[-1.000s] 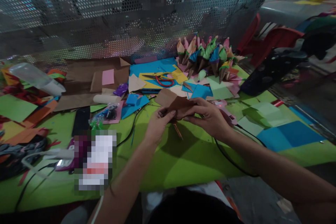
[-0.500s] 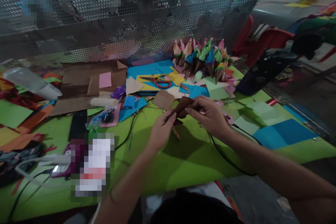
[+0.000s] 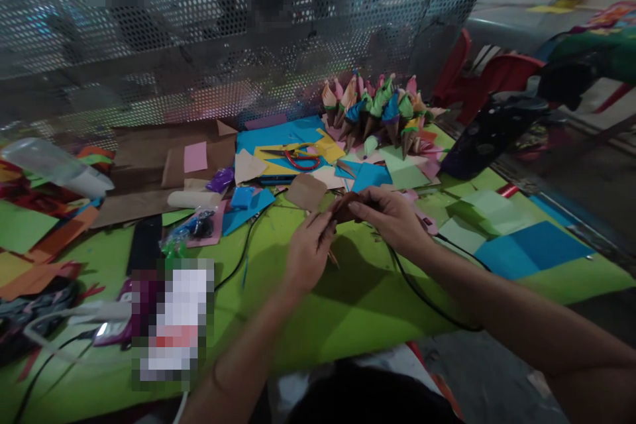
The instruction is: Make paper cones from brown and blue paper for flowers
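Note:
Between my two hands a piece of brown paper [image 3: 344, 208] is curled over on itself above the green tabletop. My left hand [image 3: 311, 248] is closed on its left side, and my right hand [image 3: 392, 215] pinches its right end between thumb and fingers. Just beyond lies a flat brown paper piece [image 3: 307, 191] with rounded corners. A thin brown stick-like thing [image 3: 333, 258] shows beneath my left hand, partly hidden. To the right of my right hand is a pink device [image 3: 426, 220] with a black cable, partly covered by the hand.
Paper ice-cream cones [image 3: 380, 109] stand clustered at the back. Scissors [image 3: 298, 154] with red and yellow handles lie on coloured paper. A dark bottle [image 3: 489, 136] stands at the right, blue paper sheets [image 3: 539, 248] near it. A clear bottle [image 3: 57, 162] lies at the left.
The brown paper has gone from a flatter folded shape to a tighter curl. My left fingers have moved up over it. The whole view has shifted slightly.

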Demonstrator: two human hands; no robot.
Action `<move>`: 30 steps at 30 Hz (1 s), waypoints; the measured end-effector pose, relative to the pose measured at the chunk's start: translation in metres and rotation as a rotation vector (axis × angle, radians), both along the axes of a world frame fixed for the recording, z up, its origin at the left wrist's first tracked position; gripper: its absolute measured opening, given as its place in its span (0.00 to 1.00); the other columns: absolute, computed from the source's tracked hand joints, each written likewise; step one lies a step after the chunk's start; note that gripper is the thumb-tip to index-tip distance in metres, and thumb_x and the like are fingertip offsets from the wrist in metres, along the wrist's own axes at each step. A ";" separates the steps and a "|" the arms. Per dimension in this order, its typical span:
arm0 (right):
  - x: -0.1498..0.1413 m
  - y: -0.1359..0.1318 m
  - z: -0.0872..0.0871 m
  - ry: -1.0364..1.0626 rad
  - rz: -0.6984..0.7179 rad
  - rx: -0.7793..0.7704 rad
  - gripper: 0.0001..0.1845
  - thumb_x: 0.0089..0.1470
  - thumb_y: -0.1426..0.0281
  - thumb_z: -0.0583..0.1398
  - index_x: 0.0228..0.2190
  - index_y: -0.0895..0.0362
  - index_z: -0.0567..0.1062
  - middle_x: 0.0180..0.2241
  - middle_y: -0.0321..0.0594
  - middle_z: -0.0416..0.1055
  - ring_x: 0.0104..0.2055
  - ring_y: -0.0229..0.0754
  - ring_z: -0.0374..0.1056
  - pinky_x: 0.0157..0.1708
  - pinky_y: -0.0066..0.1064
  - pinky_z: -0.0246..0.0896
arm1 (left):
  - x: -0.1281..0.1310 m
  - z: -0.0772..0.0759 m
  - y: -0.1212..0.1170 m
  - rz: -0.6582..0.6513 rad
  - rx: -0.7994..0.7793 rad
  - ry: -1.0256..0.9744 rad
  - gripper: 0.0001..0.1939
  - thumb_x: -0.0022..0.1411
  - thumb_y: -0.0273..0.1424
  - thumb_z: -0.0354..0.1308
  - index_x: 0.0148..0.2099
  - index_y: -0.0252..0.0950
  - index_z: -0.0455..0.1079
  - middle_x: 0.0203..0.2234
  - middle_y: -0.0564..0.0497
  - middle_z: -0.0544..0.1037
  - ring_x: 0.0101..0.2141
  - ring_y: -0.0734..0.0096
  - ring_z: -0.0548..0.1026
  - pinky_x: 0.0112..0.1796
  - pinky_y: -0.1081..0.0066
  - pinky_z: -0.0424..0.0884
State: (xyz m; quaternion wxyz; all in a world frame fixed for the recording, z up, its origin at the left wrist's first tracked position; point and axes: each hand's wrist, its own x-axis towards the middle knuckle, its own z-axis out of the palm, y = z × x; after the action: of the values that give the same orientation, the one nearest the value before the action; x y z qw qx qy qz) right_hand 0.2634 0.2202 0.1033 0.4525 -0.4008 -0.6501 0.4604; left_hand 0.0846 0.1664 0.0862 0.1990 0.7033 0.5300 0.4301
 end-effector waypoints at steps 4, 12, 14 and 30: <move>0.001 -0.001 0.004 0.013 0.065 0.013 0.17 0.55 0.53 0.64 0.32 0.55 0.76 0.32 0.39 0.75 0.34 0.43 0.69 0.36 0.35 0.63 | -0.002 -0.002 0.001 0.035 0.003 -0.075 0.17 0.72 0.33 0.49 0.53 0.36 0.77 0.45 0.43 0.82 0.45 0.62 0.79 0.48 0.63 0.75; 0.001 -0.001 0.005 -0.032 0.042 0.122 0.14 0.55 0.61 0.62 0.23 0.54 0.68 0.26 0.35 0.67 0.31 0.40 0.62 0.32 0.33 0.56 | -0.002 -0.001 0.002 -0.008 -0.062 -0.189 0.18 0.72 0.37 0.51 0.56 0.38 0.76 0.51 0.44 0.81 0.51 0.60 0.79 0.54 0.60 0.74; 0.001 -0.002 0.006 -0.034 0.063 0.111 0.14 0.55 0.62 0.62 0.23 0.54 0.67 0.27 0.35 0.67 0.31 0.40 0.62 0.32 0.33 0.55 | -0.001 0.000 0.002 -0.036 -0.062 -0.178 0.18 0.71 0.37 0.53 0.57 0.39 0.75 0.53 0.45 0.81 0.53 0.60 0.78 0.56 0.59 0.72; -0.001 -0.008 0.014 -0.072 0.087 0.160 0.15 0.53 0.66 0.59 0.19 0.53 0.61 0.23 0.34 0.62 0.32 0.42 0.61 0.33 0.33 0.54 | 0.003 0.005 0.000 -0.088 -0.113 -0.220 0.19 0.72 0.31 0.48 0.59 0.39 0.73 0.55 0.45 0.80 0.55 0.63 0.77 0.58 0.60 0.71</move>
State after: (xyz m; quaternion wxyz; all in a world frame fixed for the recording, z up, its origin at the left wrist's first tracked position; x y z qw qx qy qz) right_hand 0.2621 0.2125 0.1176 0.4388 -0.3510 -0.7176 0.4115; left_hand 0.0876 0.1668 0.0908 0.3138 0.6621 0.4972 0.4647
